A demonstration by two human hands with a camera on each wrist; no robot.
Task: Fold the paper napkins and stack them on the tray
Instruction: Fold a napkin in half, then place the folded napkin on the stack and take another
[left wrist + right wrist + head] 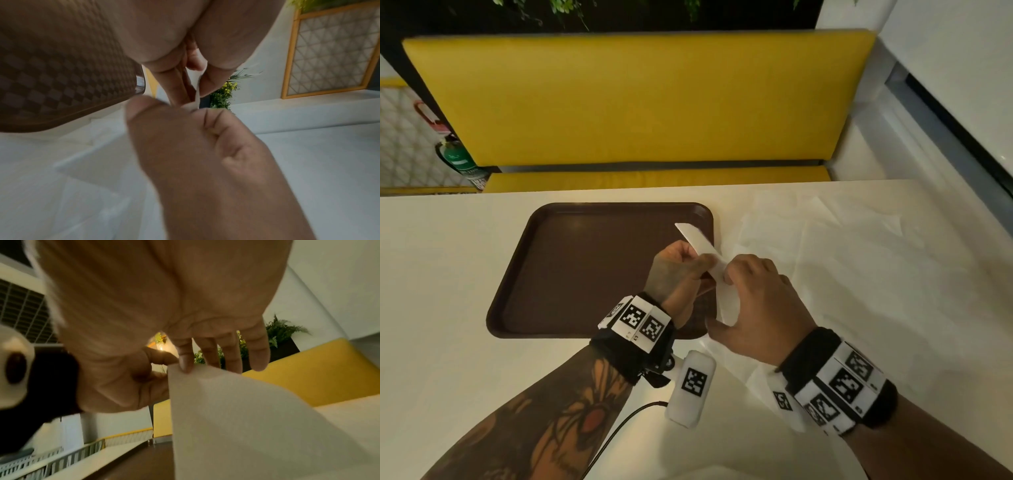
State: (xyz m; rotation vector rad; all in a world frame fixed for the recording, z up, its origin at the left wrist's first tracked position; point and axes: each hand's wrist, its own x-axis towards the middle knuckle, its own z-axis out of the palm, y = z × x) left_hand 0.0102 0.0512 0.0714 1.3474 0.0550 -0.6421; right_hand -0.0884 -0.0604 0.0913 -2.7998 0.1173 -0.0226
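A white paper napkin (700, 245), folded into a narrow strip, hangs in the air over the right edge of the brown tray (585, 267). My left hand (702, 263) pinches it from the left and my right hand (729, 274) pinches it from the right, close together. In the left wrist view the left thumb and fingers pinch the napkin's thin edge (197, 95) beside the tray (51, 81). In the right wrist view the right hand (176, 368) pinches a corner of the napkin (236, 418). Nothing lies on the tray.
Several unfolded white napkins (842, 260) lie spread over the table to the right of the tray. A yellow bench (640, 99) stands behind the table's far edge. A green fire extinguisher (457, 159) stands at the far left. A black cable (616, 435) runs below my left wrist.
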